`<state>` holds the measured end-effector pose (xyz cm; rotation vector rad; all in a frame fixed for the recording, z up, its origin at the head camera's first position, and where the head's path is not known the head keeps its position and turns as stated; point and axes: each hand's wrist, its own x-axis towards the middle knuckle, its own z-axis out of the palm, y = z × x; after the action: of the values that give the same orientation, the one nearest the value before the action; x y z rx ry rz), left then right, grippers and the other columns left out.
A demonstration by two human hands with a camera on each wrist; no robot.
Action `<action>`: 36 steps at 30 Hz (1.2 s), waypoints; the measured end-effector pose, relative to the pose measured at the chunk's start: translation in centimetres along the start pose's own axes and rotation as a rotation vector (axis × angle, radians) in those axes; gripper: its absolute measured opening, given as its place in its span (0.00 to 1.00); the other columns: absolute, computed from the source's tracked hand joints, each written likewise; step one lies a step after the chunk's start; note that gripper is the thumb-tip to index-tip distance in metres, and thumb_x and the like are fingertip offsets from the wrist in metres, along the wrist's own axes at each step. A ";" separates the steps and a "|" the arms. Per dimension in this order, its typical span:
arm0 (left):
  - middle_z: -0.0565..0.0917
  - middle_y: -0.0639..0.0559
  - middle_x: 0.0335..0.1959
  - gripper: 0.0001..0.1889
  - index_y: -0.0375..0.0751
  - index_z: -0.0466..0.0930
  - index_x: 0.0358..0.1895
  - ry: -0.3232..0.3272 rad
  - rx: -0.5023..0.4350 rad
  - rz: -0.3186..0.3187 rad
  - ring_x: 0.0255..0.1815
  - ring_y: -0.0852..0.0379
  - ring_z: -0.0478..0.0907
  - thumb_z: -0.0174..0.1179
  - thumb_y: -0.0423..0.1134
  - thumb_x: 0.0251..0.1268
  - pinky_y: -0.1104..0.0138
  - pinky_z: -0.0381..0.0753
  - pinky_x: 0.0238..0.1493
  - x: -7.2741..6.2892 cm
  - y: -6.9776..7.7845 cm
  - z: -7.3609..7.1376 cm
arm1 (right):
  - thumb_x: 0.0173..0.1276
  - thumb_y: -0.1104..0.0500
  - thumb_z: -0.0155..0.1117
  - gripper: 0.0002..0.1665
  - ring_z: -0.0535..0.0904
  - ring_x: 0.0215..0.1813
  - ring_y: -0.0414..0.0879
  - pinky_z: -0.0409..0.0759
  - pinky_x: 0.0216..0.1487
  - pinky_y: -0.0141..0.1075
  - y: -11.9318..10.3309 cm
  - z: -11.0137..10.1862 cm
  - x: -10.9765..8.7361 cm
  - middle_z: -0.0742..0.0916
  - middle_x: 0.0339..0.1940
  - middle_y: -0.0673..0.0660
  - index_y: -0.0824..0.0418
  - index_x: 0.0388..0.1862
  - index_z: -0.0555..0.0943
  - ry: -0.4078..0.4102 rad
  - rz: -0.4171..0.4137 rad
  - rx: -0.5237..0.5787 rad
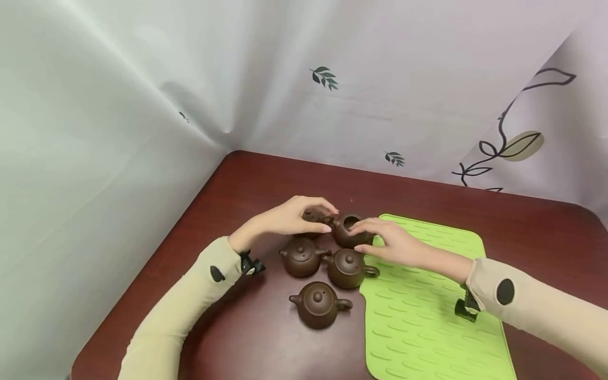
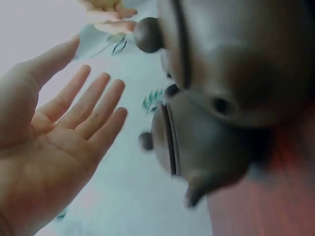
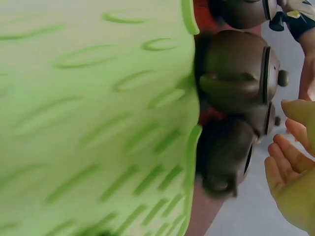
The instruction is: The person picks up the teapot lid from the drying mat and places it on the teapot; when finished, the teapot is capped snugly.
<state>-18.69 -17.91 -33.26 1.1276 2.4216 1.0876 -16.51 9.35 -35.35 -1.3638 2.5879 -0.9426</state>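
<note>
Several dark brown clay teapots stand close together on the table. My left hand (image 1: 290,215) hovers over the back left teapot (image 1: 311,215), hiding much of it; the left wrist view shows its fingers spread and its palm bare. My right hand (image 1: 391,240) is held above the back right teapot (image 1: 345,236), whose round mouth shows without a lid. Its fingers are extended, holding nothing, and stand apart from the pots in the right wrist view. Lidded teapots sit at the middle left (image 1: 300,259), middle right (image 1: 345,272) and front (image 1: 317,309).
A bright green ridged mat (image 1: 427,322) lies right of the teapots, its left edge close beside them. Under everything is a dark red table (image 1: 266,345). White curtains (image 1: 380,105) with leaf prints hang behind the table and along its left side.
</note>
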 end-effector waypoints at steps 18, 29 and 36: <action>0.66 0.47 0.68 0.35 0.43 0.62 0.69 -0.272 0.510 -0.302 0.70 0.49 0.60 0.60 0.51 0.62 0.55 0.63 0.66 3.5 0.4 -0.9 | 0.54 0.62 0.72 0.19 0.79 0.49 0.45 0.78 0.46 0.40 1.4 -0.8 -7.0 0.84 0.46 0.48 0.58 0.47 0.82 0.147 0.141 -0.170; 0.68 0.45 0.66 0.39 0.39 0.62 0.69 -0.373 0.434 -0.258 0.66 0.51 0.65 0.66 0.49 0.56 0.60 0.67 0.64 3.1 -1.4 -1.1 | 0.56 0.63 0.71 0.19 0.80 0.47 0.45 0.80 0.45 0.42 3.7 -0.8 -9.0 0.84 0.45 0.48 0.55 0.48 0.81 0.174 0.203 -0.143; 0.72 0.43 0.62 0.38 0.37 0.63 0.67 -0.370 0.385 -0.237 0.63 0.52 0.69 0.66 0.50 0.56 0.62 0.71 0.60 3.2 -1.8 -0.8 | 0.62 0.55 0.66 0.16 0.79 0.48 0.42 0.79 0.45 0.35 4.5 0.1 -9.3 0.84 0.47 0.48 0.53 0.49 0.82 0.172 0.349 -0.049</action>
<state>-22.23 -16.66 -33.79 1.0010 2.4300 0.3121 -14.11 18.35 -39.92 -0.8260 2.8606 -0.9784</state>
